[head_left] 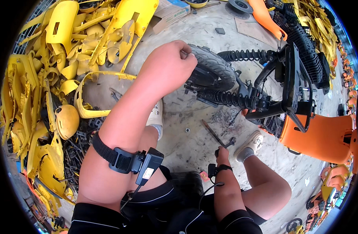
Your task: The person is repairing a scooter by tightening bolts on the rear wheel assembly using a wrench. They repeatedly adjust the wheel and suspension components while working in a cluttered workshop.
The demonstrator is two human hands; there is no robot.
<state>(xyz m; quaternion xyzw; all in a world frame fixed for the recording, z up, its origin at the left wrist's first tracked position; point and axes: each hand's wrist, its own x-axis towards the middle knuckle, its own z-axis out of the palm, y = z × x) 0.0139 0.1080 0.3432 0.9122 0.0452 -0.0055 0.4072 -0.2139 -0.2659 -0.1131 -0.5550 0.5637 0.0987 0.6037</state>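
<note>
My left hand [171, 64] is raised beside the black tyre [214, 68] of an upturned or tilted scooter frame. Its fingers are curled, and whatever is in them is hidden. Low between my knees, my right hand [222, 154] is closed at the dark head of a long-handled tool [213, 132]. The handle slants away to the far left and ends reddish brown; the exact kind is unclear. Two black coil-spring shock absorbers [245, 55] flank the wheel and run to the black frame [290, 84]. An orange body panel [317, 136] sits under the frame.
Yellow plastic body panels [62, 25] are heaped on my left, above small dark parts [69, 163]. A curved yellow trim piece [83, 99] lies near my left foot. A cardboard box [171, 15] and an orange strip [267, 19] are farther off. Black crates [304, 41] stand far right.
</note>
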